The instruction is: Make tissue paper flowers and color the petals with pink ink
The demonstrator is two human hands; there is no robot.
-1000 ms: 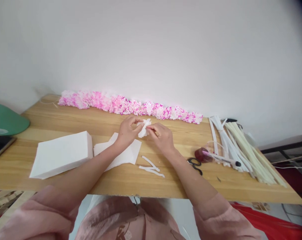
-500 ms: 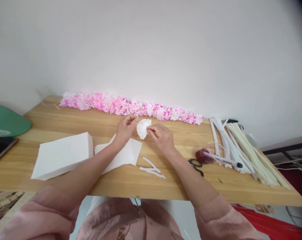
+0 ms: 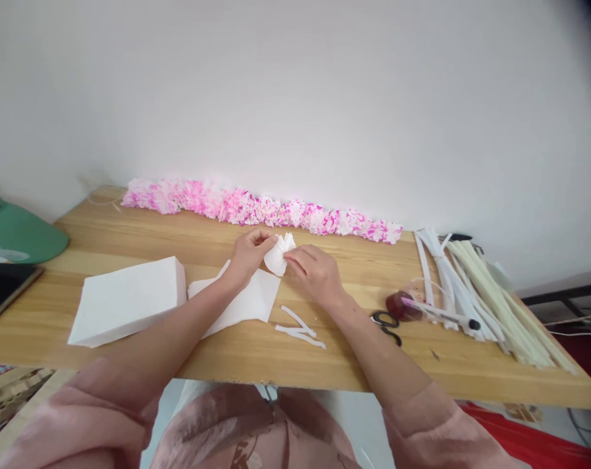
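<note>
Head view, looking down at a wooden surface (image 3: 129,238) against a plain white wall (image 3: 295,98). My left hand (image 3: 249,251) and right hand (image 3: 315,273) meet over the far middle of the surface, both pinched narrowly on a small white tissue bloom (image 3: 277,254) held just above the wood. Half a second ago the tissue showed as a smoother, rounded fan; now it is bunched tighter with a ruffled top edge, and my right fingers have closed in against it. I judge the layers are being worked and gathered, not finished. Near left lies a thick stack of white paper (image 3: 129,299), with loose sheets (image 3: 249,303) just beside it under my left wrist. A few cut white strips (image 3: 300,329) lie near my right forearm. To the right are black scissors (image 3: 386,324), a small dark red pot (image 3: 397,305) and a bundle of white and cream sticks (image 3: 481,293). Along the far edge runs a row of pink-and-white flowers (image 3: 260,210). At far left, off the surface, are a green shape (image 3: 16,231) and a dark flat screen (image 3: 4,286).
</note>
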